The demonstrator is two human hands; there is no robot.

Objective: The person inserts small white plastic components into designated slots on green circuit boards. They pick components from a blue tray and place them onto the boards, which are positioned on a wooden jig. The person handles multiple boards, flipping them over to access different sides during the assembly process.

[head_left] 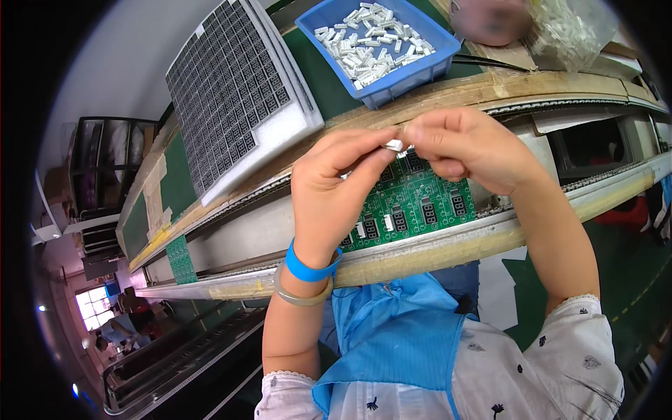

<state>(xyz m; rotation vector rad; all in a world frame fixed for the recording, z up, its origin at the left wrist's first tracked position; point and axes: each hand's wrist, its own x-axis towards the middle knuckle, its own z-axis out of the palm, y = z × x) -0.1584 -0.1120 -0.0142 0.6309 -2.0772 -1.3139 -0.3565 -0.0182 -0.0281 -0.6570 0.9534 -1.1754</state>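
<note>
Thumb and fingers of my left hand (330, 183) pinch a small white plastic connector (394, 145) above a green circuit board (409, 227). Right beside it, my right hand (479, 145) is closed in a pinch, its fingertips close to the connector; what they grip, if anything, is too small to make out. The board lies on the conveyor rails and carries several dark digit displays (429, 211). White connectors (388, 222) stand on it near its lower left edge. My hands cover part of the board's far side.
Beyond the rails sits a blue bin (414, 80) of loose white connectors. A white foam sheet (283, 124) packed with digit displays leans at the left. Another green board (181, 260) lies farther left along the conveyor. Black tweezers (493, 63) and a clear plastic bag (570, 31) are at the back right.
</note>
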